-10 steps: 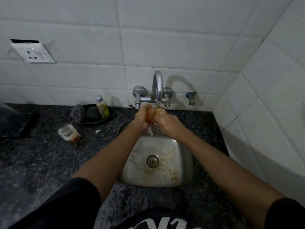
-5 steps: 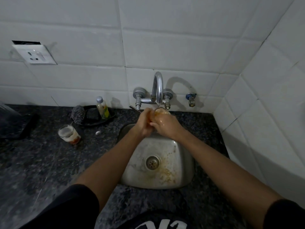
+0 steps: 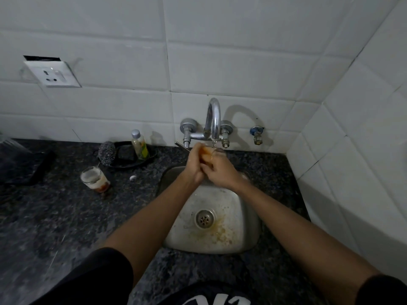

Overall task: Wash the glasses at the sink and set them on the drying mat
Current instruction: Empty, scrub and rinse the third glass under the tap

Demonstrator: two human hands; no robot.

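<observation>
Under the tap (image 3: 213,119), my right hand (image 3: 222,172) grips the glass (image 3: 209,154), mouth tipped towards my left hand (image 3: 195,166), whose fingers (image 3: 196,150) curl onto it.

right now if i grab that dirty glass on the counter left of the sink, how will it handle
The dirty glass looks rigid and breakable, so grip it gently. It is short and upright on the counter, so probably steady. Foam and reddish residue inside suggest it could be slick, and a little bottom-heavy.
</observation>
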